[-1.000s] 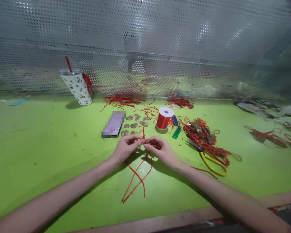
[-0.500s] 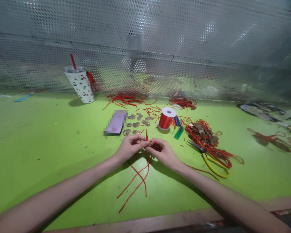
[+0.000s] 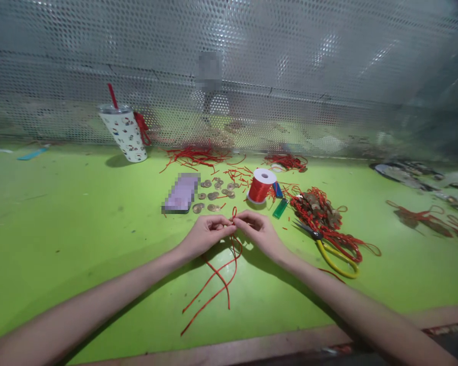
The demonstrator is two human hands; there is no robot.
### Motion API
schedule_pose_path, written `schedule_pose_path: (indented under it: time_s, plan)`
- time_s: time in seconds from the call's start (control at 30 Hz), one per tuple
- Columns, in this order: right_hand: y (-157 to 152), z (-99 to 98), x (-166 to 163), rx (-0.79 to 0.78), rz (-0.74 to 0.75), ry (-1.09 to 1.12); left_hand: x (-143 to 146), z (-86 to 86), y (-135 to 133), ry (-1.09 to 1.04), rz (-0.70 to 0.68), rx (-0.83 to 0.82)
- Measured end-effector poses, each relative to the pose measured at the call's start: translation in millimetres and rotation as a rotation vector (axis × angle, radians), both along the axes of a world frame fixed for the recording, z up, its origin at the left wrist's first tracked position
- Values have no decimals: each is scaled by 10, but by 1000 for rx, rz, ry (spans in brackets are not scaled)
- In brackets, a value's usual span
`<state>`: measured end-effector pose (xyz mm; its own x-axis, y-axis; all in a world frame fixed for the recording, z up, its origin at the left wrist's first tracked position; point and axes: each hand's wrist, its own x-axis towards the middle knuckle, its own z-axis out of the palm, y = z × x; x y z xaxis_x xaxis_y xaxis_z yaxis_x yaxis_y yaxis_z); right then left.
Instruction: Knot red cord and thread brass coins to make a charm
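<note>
My left hand [image 3: 204,235] and my right hand [image 3: 260,230] meet fingertip to fingertip over the green table [image 3: 80,244]. Both pinch the same red cord [image 3: 217,279] near its top, where a small loop sticks up between the fingers. The cord's loose ends trail toward me across the table. Several brass coins [image 3: 212,194] lie just beyond my hands, next to a phone [image 3: 180,193]. A red thread spool [image 3: 260,185] stands behind my right hand.
Yellow-handled scissors [image 3: 330,251] lie right of my hands beside a pile of coins strung on red cord [image 3: 320,208]. A green lighter [image 3: 280,208] lies near the spool. A patterned cup with a red straw [image 3: 124,133] stands at the back left. A perforated metal screen [image 3: 229,76] closes off the table's far side.
My hands stayed together on the cord and shifted a little; the small loop now stands up between the fingertips and the trailing ends slid slightly left.
</note>
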<state>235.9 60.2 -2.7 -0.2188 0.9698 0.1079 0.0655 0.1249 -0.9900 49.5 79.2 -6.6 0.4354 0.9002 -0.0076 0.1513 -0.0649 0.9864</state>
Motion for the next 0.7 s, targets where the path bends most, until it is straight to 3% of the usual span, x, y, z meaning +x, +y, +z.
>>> schedule_pose_path:
  time_s: [0.3,0.57,0.7]
  plan:
    - [-8,-9,-34,-21,-54,90,9,-22,13,-15,-54,-9]
    - [-89,-22,-83,107,-74,-118,30,-37,16,63,-126,26]
    - [-60,-23,-63,92,-60,-87,32,-37,11,63,-95,42]
